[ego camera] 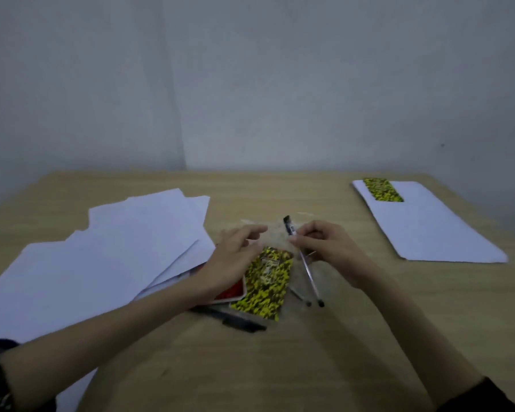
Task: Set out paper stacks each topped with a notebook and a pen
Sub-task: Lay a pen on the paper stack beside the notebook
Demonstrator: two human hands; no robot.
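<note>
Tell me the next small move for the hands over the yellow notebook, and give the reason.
Probably carry the pen pinched in the right hand to the far right paper stack and lay it there. That stack already bears a yellow notebook but no pen shows on it.

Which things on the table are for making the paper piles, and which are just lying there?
For the job:
loose paper
far stack
notebook on it
near notebook
pen in right hand
black pen

Lying about:
red thing
clear wrapper by left hand
</note>
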